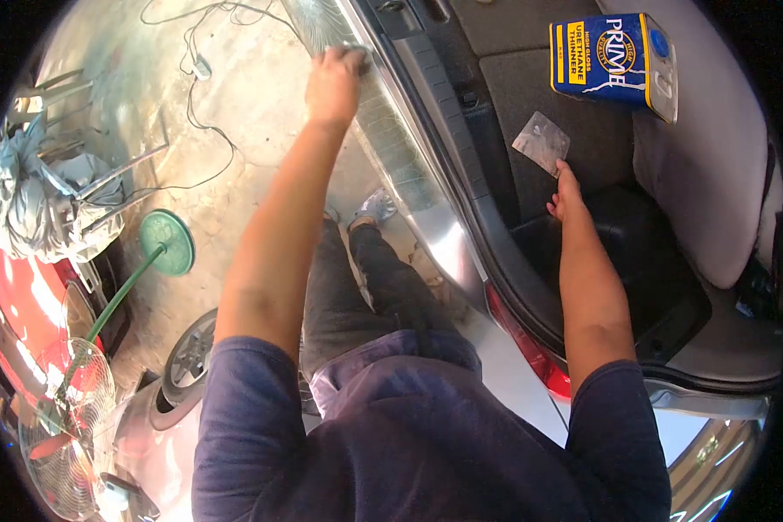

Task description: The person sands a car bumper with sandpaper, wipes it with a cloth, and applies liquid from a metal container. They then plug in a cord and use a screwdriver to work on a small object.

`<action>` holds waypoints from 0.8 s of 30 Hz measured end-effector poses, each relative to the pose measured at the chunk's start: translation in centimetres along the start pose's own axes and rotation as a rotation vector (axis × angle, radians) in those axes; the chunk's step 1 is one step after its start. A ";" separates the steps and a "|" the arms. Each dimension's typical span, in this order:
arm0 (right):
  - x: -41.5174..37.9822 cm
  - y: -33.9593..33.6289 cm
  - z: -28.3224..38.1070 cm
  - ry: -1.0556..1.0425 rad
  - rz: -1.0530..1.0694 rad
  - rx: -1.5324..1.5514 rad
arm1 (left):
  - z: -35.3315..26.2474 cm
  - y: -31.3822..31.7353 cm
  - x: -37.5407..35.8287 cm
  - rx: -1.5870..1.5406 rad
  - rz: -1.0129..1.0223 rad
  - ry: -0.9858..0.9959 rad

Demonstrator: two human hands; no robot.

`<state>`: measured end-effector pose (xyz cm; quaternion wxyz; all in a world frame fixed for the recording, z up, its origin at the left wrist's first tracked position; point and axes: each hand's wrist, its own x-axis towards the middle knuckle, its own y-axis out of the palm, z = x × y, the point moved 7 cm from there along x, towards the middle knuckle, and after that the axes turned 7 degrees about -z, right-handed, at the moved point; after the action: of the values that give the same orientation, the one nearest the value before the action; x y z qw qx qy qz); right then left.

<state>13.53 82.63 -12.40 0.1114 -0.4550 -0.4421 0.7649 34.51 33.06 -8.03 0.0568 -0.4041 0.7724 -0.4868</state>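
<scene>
Through the head camera I look at the two bare hands of a person, at the open rear of a car. The left hand [333, 83] is at the silver, streaky rear bumper [391, 143]; its fingers are bent, and something small and dark grey shows beside them. This place is blurred, so I cannot tell if the fingers grasp it or only press it. The right hand [567, 190] reaches inside the car boot and pinches, by one corner, a thin, translucent, greyish square sheet [541, 141]. This sheet is over the dark grey carpeted boot floor [518, 83], well apart from the left hand. Near the sheet, I see also in the boot a blue and yellow rectangular can of urethane thinner [596, 56] with a blue cap. On the left, a green round-based stand [170, 239] is on the concrete ground [261, 122].
</scene>
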 end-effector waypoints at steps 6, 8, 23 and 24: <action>-0.3 0.2 0.0 -0.011 0.027 -0.007 | -1.3 0.4 -2.3 0.037 0.020 -0.108; -0.3 0.1 0.0 -0.003 0.028 -0.016 | -3.6 -0.1 -6.5 -0.017 0.091 -0.064; -3.4 0.1 0.8 -0.028 0.056 0.027 | -0.9 0.0 -4.3 -0.034 0.052 -0.159; -3.0 0.1 0.7 -0.026 0.049 0.007 | -1.9 0.5 -7.0 -0.051 0.063 -0.105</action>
<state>14.62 80.43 -10.60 0.0882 -0.4553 -0.4294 0.7749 37.99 39.28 -9.55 0.1022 -0.4058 0.7927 -0.4433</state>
